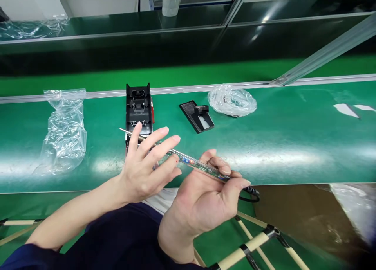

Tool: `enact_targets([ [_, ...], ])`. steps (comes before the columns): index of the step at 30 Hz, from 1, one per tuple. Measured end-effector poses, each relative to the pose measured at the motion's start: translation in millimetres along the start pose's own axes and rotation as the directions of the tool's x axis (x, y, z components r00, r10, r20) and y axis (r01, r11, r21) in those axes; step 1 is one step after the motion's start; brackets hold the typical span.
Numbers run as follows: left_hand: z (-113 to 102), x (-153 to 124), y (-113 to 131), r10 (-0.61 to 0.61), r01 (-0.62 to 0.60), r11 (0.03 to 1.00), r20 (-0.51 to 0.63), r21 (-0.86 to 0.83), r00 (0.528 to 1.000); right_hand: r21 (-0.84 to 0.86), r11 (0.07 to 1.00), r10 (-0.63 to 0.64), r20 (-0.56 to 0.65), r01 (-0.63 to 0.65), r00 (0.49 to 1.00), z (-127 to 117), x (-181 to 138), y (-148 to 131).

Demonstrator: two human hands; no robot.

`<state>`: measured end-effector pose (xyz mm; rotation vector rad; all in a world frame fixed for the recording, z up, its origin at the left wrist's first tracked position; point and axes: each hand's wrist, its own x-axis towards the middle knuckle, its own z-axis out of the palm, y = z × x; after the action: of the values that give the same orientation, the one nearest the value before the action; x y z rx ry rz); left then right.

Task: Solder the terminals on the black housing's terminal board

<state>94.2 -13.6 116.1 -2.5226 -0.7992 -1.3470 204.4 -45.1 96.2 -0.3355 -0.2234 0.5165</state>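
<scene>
My right hand point(205, 195) grips a slim clear-bodied soldering iron point(194, 163) near its cable end, with a black cable point(249, 195) looping out below my fingers. The iron's metal tip point(125, 131) points up and left. My left hand point(148, 164) has its fingers spread and lies over the iron's front part, touching it. Just behind my left hand a black rectangular holder point(138, 105) stands on the green bench mat point(293, 137).
A crumpled clear plastic bag point(66, 129) lies at the left. A small black part point(197, 115) and a bunched clear bag point(232, 100) lie at centre right. A metal rail point(205, 88) borders the far edge. Pipe framing point(258, 242) runs below the bench.
</scene>
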Motion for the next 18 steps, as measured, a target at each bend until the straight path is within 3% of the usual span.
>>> enact_targets([
  [9, -2.4, 11.0, -13.3, 0.019, -0.008, 0.998, 0.175, -0.068, 0.984, -0.030, 0.999, 0.042, 0.011, -0.042, 0.999, -0.7, -5.3, 3.8],
  [18, -0.9, 12.7, -29.7, 0.089, -0.040, 0.980, 0.250, -0.193, 0.964, -0.074, 0.996, 0.044, 0.038, -0.041, 0.998, -3.8, -7.4, 10.5],
])
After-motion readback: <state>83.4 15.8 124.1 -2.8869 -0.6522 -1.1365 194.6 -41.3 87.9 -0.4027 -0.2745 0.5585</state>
